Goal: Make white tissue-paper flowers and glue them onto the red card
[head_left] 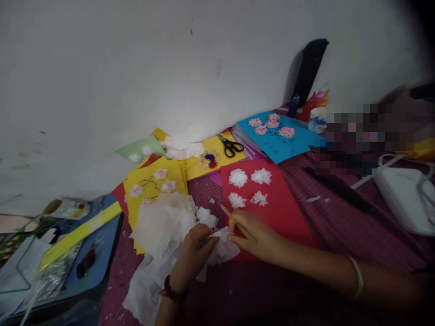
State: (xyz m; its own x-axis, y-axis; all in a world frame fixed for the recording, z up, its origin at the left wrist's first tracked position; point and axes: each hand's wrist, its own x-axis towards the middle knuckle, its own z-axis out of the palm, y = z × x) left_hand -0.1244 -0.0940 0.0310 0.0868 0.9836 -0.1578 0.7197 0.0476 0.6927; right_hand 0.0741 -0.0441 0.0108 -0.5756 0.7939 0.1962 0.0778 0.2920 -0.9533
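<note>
My left hand (196, 246) pinches a piece of white tissue paper (222, 246) between thumb and fingers. The same piece is pinched from the other side by my right hand (249, 231), which also has a thin wooden stick (225, 210) tucked in its fingers. Beside and under my left hand spreads a heap of crumpled white tissue paper (163, 222). Behind my right hand lies a red paper sheet (285, 199) bearing several white tissue flowers (238, 178).
Yellow sheets with tissue blossoms (159, 174), black-handled scissors (233, 147) and a blue sheet with pink flowers (272, 145) lie toward the wall. A blue tray (102, 258) holds clutter at left. A white device (403, 199) with a cable sits at right.
</note>
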